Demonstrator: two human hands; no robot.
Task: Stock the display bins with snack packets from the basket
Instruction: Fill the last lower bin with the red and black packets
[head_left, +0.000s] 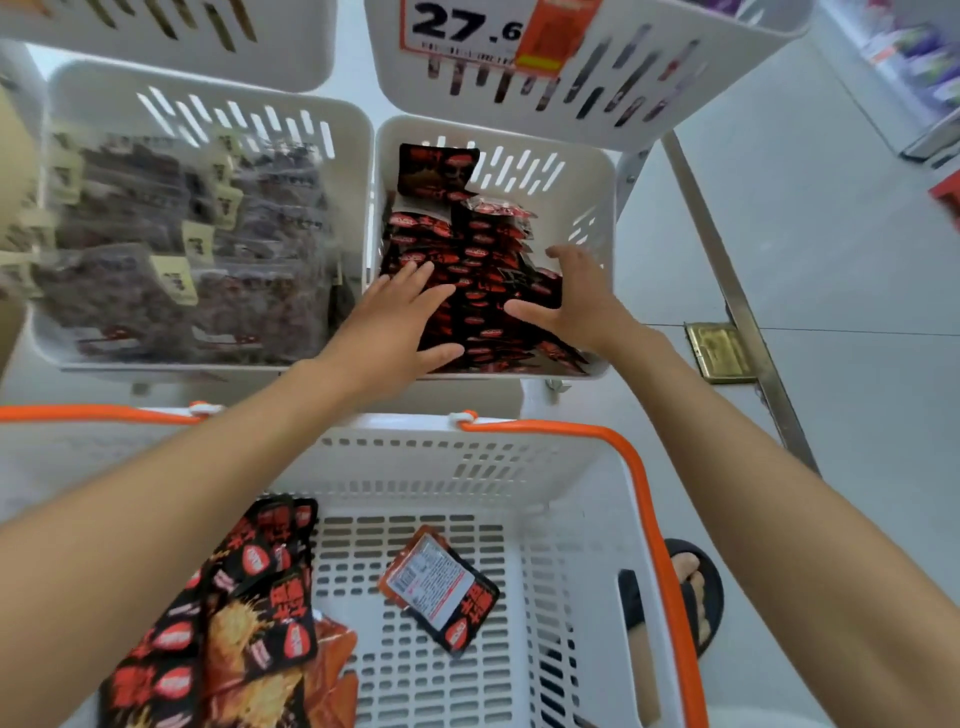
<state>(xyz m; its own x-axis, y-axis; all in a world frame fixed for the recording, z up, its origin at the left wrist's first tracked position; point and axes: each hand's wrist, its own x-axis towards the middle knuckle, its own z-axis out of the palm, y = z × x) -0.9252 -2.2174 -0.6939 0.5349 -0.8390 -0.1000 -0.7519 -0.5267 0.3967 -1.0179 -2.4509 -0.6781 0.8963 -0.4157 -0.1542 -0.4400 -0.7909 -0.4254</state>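
The left hand (400, 312) has its fingers straight and spread, palm down, lying flat on the black-and-red snack packets (483, 244) in the right-hand display bin (592, 163). It grips nothing. The right hand (571, 301) likewise has straight, splayed fingers set against the right side of the same pile, and no packet is pinched or enclosed. The two hands flank the pile, apart from each other, with packets showing between them.

The packets cover the bin's floor in overlapping rows. One upright packet (436, 169) leans against the rear slotted wall, above the rest.

The adjoining bin (353, 135) to the left holds clear packets (182, 260) of dark contents with pale labels. These are blurred and the print is unreadable. An upper bin (743, 52) overhangs at the rear and carries a price tag (462, 26) reading 27.6.

The basket (415, 457), white with an orange handle (649, 493), sits beneath both forearms, nearest the camera. It contains a heap of matching packets (249, 597) at its left side and a single packet (441, 592) lying printed-label side up on the slotted floor, apart from the heap.

Right of the basket, a foot in a black sandal (693, 587) is visible. Further off, a brass floor plate (719, 351) lies beside a metal rail (727, 270).
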